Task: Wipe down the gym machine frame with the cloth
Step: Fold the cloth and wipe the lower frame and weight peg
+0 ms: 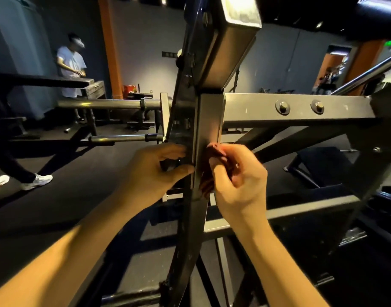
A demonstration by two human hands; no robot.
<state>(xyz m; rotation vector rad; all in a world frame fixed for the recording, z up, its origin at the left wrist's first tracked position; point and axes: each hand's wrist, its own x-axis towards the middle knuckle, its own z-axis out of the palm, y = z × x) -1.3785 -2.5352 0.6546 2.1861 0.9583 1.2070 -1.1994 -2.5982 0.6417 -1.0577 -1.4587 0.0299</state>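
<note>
Rust-red cloth (209, 151) sits bunched in the right grip (241, 185), whose fingers curl round it and press it against the right-hand face of the upright (209, 120) of the gym machine frame, just below the joint with the crossbeam (301, 109). The left grip (154, 171) is wrapped on the opposite edge of that upright at about the same height, fingers curled round the steel, which looks like a brace for the wiping hand. The step in hand seems to be the wipe along this post. To do it well, the wad would probably serve better spread flatter, so more fabric meets the metal. Long strokes along the length of the post should carry grime off rather than smear it. Each face needs its own pass, corners included, since the tube is square. The bracing hand covers a patch of steel, so it should shift to let the cloth reach there. The bolts (282, 107) on the crossbeam are likely dust traps and will want a fingertip pushed through the cloth.
</note>
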